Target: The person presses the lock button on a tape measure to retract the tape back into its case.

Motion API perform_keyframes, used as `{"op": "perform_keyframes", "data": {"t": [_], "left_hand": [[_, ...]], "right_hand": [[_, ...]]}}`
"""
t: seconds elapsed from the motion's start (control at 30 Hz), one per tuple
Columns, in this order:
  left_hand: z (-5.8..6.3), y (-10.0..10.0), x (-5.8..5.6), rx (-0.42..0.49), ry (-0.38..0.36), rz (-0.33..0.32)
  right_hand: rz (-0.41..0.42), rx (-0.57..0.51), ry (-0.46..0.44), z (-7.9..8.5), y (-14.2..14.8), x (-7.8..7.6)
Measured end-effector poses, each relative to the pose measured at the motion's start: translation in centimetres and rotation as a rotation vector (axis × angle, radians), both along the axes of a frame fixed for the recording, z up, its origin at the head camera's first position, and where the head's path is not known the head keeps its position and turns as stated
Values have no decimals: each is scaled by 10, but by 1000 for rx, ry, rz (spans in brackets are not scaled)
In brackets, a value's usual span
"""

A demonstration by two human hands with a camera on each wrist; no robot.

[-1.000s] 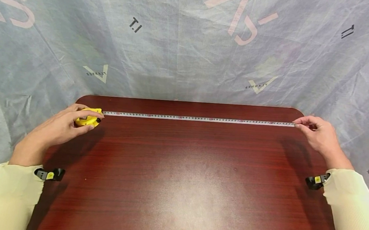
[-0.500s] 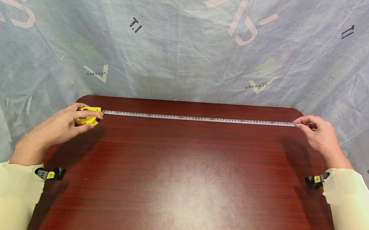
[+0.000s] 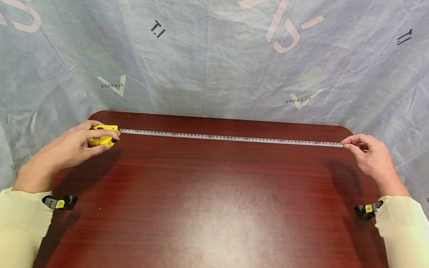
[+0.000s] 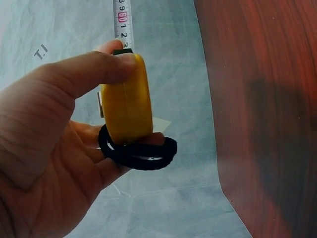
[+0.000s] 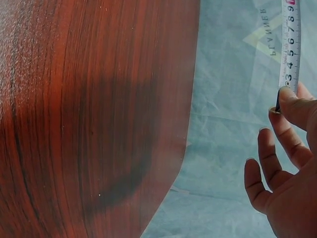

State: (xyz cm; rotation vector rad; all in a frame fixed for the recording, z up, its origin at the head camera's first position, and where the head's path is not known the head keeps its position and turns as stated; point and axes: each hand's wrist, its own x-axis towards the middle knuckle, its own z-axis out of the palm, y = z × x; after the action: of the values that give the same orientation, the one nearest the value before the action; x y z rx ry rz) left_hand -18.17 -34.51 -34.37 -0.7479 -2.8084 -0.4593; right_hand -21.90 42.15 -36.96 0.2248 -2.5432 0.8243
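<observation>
left grip (image 3: pixel 70 144) curled, right grip (image 3: pixel 374 159) pinching, arms (image 3: pixel 16 223) spread wide.

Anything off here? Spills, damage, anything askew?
Only the grey cloth behind the table: its PLANNER lettering reads mirrored, so its reverse side may be facing us. Otherwise nothing stands out: the tape blade looks straight from the yellow case in the left hand to the right hand; no visible spill or damage.

passable: over near tabletop (image 3: pixel 165 185) | barrier: tape blade (image 3: pixel 227 138) across far end | beyond: curtain (image 3: pixel 212 62)
</observation>
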Motion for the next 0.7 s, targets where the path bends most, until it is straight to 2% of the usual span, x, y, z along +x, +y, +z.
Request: {"op": "perform_keyframes", "data": {"t": [0.47,0.7], "left_hand": [[-1,1,0,15,-5,-7],[1,2,2,5,-43,-10]], "right_hand": [[-2,23,-18,0,5,0],[6,4,-4,-1,2,-1]]}}
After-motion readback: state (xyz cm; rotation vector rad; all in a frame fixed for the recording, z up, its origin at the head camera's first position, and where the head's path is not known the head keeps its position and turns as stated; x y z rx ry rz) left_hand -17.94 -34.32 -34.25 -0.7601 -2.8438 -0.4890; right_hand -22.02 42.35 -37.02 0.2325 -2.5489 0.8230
